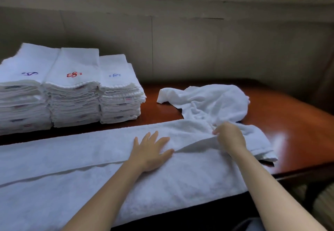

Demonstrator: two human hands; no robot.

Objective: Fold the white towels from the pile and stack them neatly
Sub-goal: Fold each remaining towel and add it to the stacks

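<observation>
1. Left hand: flat, fingers spread, palm down on the long towel. Looks like an anchor, pinning the layers so the fold doesn't creep.
2. Right hand: fingers curled, pinching the upper layer's edge just right of the left hand. The cloth tents up between the two hands, so I'd say it's straightening or tugging that edge into line.
3. The long towel runs across the near edge of the table, already folded lengthwise; one long edge shows as a seam line running left from the left hand. Its right end lies loose and rumpled near the table's right side.
4. Crumpled towel: unfolded, just behind the right hand, touching or overlapping the long towel. All that's visible of the pile.
5. Three stacks of folded towels sit far left, side by side, tops showing embroidered marks (blue, red, blue). Parked well clear of the working area.
6. Judgement: mid-fold; crosswise folds still to do, then stacking.
</observation>
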